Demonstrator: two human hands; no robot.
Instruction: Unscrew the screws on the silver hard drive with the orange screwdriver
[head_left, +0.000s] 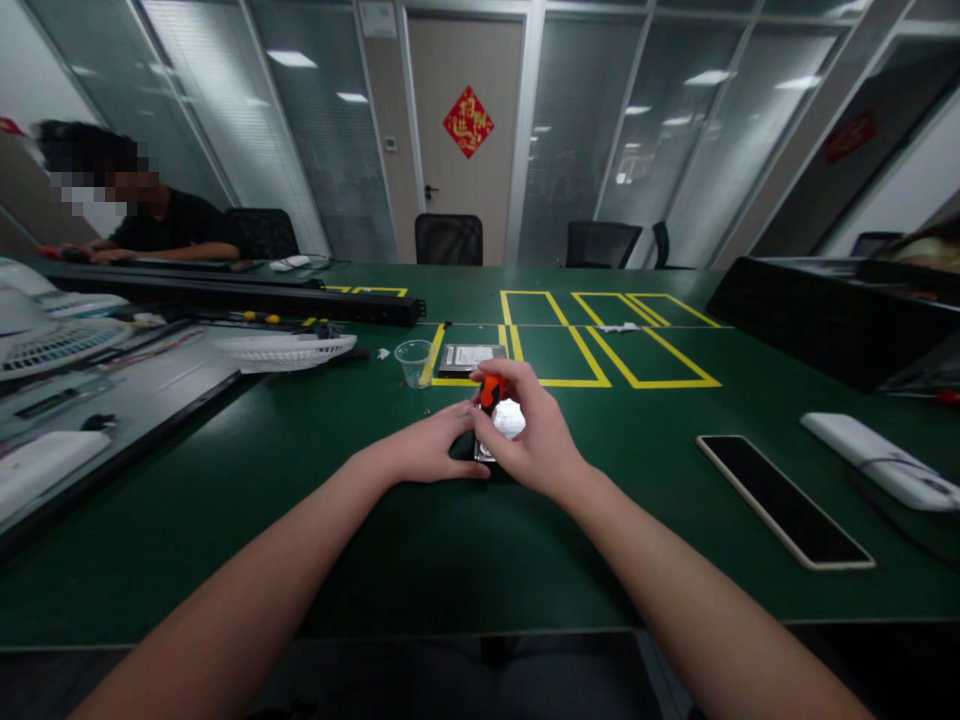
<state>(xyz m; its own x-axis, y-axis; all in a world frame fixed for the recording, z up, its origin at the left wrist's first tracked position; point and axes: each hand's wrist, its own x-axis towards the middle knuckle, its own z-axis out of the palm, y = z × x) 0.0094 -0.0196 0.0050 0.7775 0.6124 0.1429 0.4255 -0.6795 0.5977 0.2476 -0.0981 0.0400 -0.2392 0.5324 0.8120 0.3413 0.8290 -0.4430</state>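
A screwdriver with an orange and black handle [491,392] stands upright in my right hand [536,435], its tip hidden. Under it lies a hard drive [485,452] with a shiny metal face, mostly covered by my hands. My left hand [427,442] steadies the drive from the left, thumb at the near edge and fingers at the far side. Just beyond my hands, a second hard drive [469,358] with a white label lies flat on the table. Left of it stands a clear plastic cup [415,365].
Yellow tape rectangles [570,383] mark the green table [585,590]. A phone [784,500] and a white power strip [881,460] lie at right, near a black case [802,320]. White fan parts [289,348] and a long black bar [300,297] occupy the left. A person [165,220] sits far left.
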